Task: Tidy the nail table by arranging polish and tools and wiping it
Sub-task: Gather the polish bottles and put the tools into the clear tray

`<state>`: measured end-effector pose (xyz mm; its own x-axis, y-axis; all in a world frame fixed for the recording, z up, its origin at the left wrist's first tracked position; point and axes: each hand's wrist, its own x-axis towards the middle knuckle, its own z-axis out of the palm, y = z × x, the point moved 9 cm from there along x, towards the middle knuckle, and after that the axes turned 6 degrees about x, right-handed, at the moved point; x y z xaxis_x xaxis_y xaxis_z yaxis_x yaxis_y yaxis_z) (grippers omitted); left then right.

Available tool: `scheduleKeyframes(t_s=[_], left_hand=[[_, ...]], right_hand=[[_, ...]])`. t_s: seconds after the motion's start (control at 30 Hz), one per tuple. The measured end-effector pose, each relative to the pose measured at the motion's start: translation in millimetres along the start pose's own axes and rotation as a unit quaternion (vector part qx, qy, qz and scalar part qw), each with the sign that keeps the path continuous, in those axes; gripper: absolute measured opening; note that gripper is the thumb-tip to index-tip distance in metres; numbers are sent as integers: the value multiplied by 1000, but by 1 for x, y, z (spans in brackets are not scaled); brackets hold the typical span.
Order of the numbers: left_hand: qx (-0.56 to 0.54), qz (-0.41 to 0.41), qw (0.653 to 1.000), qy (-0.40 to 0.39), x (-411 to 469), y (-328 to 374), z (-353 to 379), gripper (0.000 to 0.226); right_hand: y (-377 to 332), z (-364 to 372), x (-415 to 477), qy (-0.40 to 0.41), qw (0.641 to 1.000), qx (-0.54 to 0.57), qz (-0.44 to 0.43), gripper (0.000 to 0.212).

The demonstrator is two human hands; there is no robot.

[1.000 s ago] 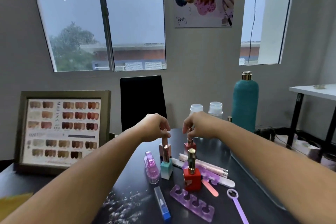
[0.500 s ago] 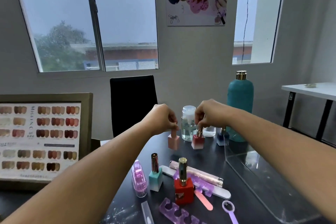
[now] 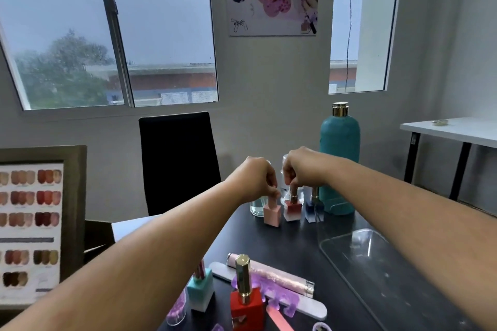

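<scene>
At the far side of the dark table [image 3: 301,244], my left hand [image 3: 258,179] pinches the cap of a pale pink polish bottle [image 3: 272,213] that stands on the table. Beside it my right hand [image 3: 302,169] pinches the cap of a red-and-white polish bottle [image 3: 292,209], also standing. A blue polish bottle [image 3: 313,211] stands just right of them. Near me are a red polish bottle [image 3: 246,303], a teal-and-white one [image 3: 200,294], a long pink tube [image 3: 271,273], a nail file [image 3: 309,306] and purple toe separators [image 3: 271,291].
A tall teal bottle [image 3: 339,158] and clear pump bottles [image 3: 256,205] stand behind the polishes. A clear acrylic tray [image 3: 376,271] lies at the right. A framed colour chart [image 3: 32,223] stands at the left, a black chair [image 3: 177,161] beyond the table, a white side table [image 3: 454,129] far right.
Both hands carried the pink and the red-and-white bottles from the cluster near me to the far side of the table and set them down beside the blue bottle.
</scene>
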<state>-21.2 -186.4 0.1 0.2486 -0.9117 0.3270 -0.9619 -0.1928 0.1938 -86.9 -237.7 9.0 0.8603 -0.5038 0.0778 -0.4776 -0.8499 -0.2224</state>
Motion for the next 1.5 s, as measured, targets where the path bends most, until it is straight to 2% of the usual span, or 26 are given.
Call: scheduleKeyframes(t_s=[0.27, 0.53, 0.67, 0.77, 0.97, 1.07, 1.2, 1.37, 1.5], left_hand=[[16, -6, 1000, -6, -5, -2, -12, 32], [19, -26, 998, 48, -47, -26, -77, 23], [-1, -44, 997, 57, -83, -44, -94, 21], [-27, -56, 997, 35, -118, -55, -94, 20], [-64, -66, 995, -37, -165, -58, -74, 32], [-66, -60, 994, -59, -176, -51, -62, 33], [-71, -49, 995, -53, -180, -43, -58, 21], [-60, -38, 996, -52, -178, -40, -58, 19], [-48, -30, 998, -16, -165, -43, -75, 18]], right_hand=[[0, -7, -6, 42, 999, -1, -1, 16], [-26, -31, -36, 97, 993, 48, -49, 14], [-54, -28, -52, 62, 989, 99, -87, 11], [-78, -17, -73, 13, 985, 136, -109, 4], [-113, 14, -104, -92, 976, 159, -117, 26], [-125, 29, -114, -136, 968, 170, -124, 28], [-134, 33, -118, -126, 970, 150, -144, 23], [-130, 29, -112, -102, 972, 162, -134, 18], [-110, 3, -102, -75, 970, 199, -114, 9]])
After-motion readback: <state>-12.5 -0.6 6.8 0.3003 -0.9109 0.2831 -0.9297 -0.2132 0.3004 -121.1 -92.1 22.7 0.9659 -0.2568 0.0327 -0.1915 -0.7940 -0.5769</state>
